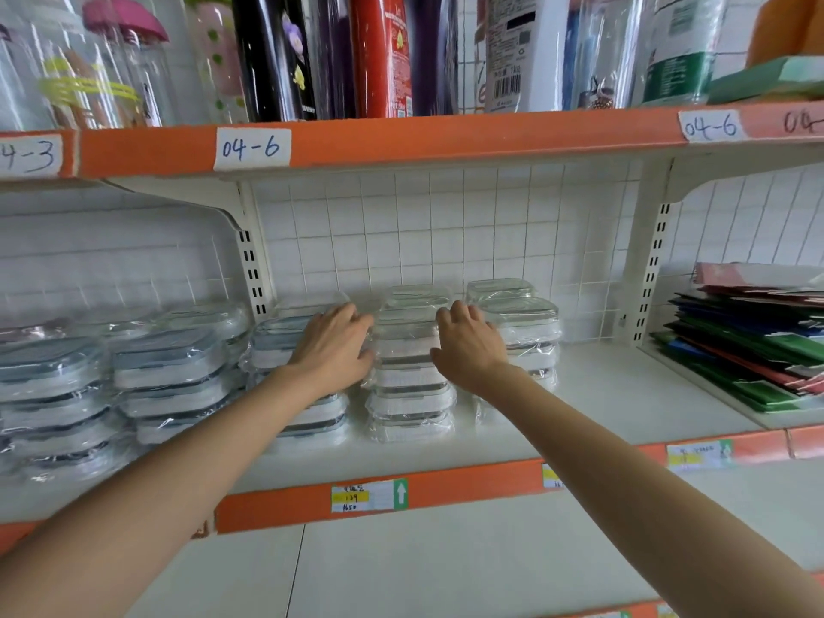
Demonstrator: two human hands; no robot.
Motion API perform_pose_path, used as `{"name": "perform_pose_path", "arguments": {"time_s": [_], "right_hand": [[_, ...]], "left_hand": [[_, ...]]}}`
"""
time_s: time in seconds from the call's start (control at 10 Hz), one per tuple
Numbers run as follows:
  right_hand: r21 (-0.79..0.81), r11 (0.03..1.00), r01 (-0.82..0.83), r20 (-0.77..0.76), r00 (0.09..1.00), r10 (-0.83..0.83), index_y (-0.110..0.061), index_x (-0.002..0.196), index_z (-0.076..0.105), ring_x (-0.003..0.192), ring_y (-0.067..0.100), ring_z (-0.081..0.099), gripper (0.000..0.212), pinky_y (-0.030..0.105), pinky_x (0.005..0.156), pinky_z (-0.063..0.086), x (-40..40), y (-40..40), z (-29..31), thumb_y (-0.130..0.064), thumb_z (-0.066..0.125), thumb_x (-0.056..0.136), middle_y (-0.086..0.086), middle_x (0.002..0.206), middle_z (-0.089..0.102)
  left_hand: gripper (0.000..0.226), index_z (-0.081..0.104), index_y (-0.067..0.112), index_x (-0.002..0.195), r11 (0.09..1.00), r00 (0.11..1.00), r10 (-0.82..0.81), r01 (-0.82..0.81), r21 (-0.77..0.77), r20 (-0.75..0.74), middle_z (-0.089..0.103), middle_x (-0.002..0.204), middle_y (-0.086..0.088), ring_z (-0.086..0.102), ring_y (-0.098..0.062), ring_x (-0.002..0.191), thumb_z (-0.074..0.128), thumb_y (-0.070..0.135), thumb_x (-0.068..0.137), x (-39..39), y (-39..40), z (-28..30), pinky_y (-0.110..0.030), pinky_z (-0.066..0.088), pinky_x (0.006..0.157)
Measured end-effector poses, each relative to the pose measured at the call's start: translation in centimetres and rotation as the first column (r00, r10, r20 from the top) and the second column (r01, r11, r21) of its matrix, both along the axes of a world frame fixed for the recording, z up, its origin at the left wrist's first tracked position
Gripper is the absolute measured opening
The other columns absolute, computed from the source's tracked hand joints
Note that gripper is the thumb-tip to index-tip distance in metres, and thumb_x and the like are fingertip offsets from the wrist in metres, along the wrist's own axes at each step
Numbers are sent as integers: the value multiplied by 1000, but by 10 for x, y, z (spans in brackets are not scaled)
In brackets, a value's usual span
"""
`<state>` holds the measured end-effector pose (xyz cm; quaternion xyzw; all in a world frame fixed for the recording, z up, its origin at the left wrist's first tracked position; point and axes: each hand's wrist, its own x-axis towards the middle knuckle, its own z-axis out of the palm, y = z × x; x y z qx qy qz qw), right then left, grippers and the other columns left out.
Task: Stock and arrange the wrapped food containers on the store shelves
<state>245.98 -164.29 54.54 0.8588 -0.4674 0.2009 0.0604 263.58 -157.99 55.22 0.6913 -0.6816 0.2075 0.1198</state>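
On the white shelf [602,394] my left hand [332,345] and right hand [468,345] press, fingers spread, against the middle stack [408,385]; uneven pushing may topple its slippery wrapped containers.

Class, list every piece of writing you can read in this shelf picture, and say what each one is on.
"04-6": paper tag on the upper shelf edge.
"04-6": second tag, same edge, right.
"4-3": cut-off tag, far left.
"1kg": white pack with a barcode.
"139", "1650": price label on the lower edge.
Other price labels and bottle print: too blurred.
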Motion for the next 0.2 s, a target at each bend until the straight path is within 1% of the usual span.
{"name": "perform_pose_path", "arguments": {"time_s": [0.1,0.2], "right_hand": [[-13,998,-63,-19,998,63,-9,130,40,126,26,35,43,39,100,36,6,12,6,-24,51,92,9,132,40],[2,984,-180,-57,982,180,-8,131,43,125,25,37,43,38,98,41,13,26,12,-22,52,92,8,131,41]], "left_hand": [[32,56,16,120,1000,1000,2,-2,-4,20,53,118,-3,50,-21,111,52,29,91,16,18,0,-35,42,94],[30,58,16,118,1000,999,-10,10,2,43,55,118,-2,51,-21,112,54,27,90,33,37,-1,-33,41,93]]}}
